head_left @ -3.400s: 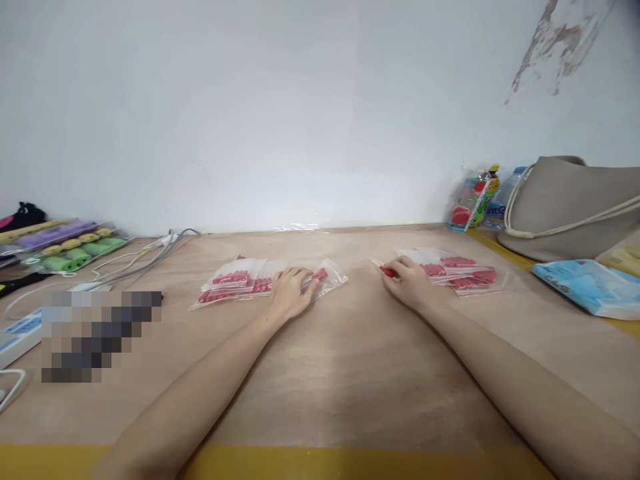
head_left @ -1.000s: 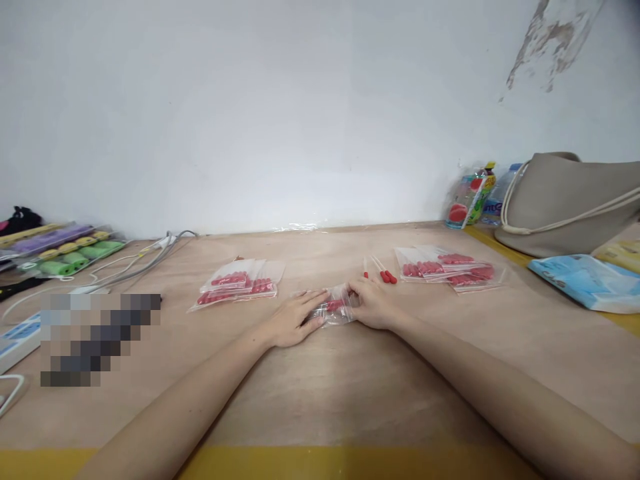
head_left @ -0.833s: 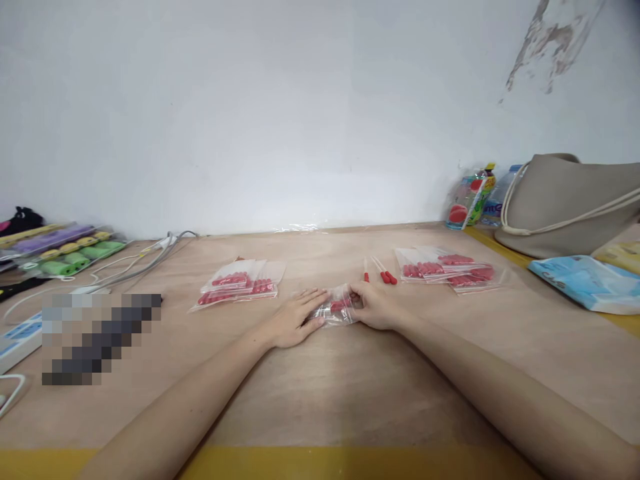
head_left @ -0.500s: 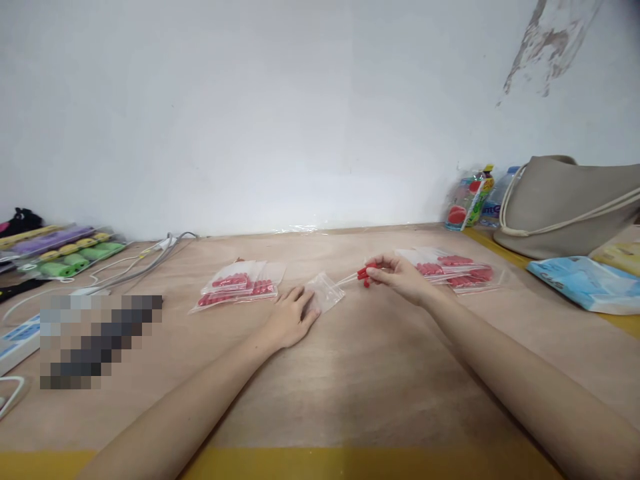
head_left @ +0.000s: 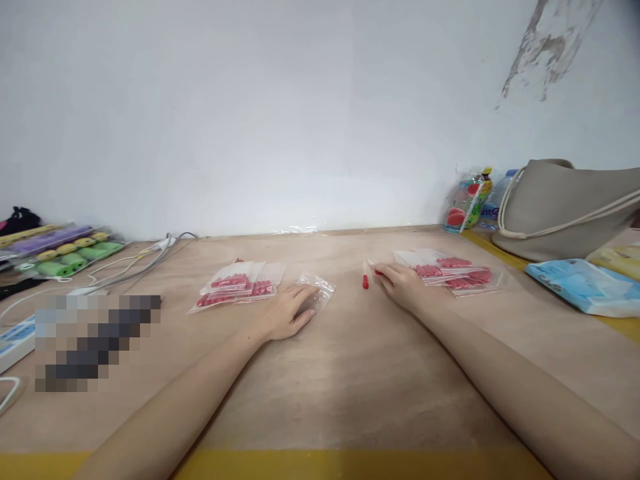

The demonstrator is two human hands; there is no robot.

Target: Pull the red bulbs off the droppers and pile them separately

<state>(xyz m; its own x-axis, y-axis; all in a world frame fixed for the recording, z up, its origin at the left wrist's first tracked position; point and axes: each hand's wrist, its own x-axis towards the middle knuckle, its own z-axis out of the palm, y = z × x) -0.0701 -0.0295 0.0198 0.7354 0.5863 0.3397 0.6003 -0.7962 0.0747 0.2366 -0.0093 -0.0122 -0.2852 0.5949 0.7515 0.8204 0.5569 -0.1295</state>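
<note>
Resting on the wooden table, my left hand [head_left: 289,312] lies open with its fingers stretched over a small clear plastic bag [head_left: 324,291]; the thumb stands apart. My right hand [head_left: 401,287] is low at the table, fingers bent down and closed round red-ended white sticks [head_left: 379,271], mostly hidden under the fingertips. Just left of it lies another red-ended stick [head_left: 365,281]. A stack of clear bags with red pieces [head_left: 233,283] is beyond my left hand. A similar stack of bags [head_left: 453,269] sits beside my right wrist.
Bottles [head_left: 463,203] stand at the back right by a grey bag [head_left: 570,207] and a blue-and-white packet [head_left: 583,285]. On the left are colourful rolls in plastic [head_left: 75,250], cables [head_left: 145,267] and a power strip [head_left: 17,340]. A white wall [head_left: 300,120] closes the back.
My right hand has moved slightly right and down to the table with the red-ended sticks, whose white stems no longer reach the clear bag. The left hand has shifted slightly left.
</note>
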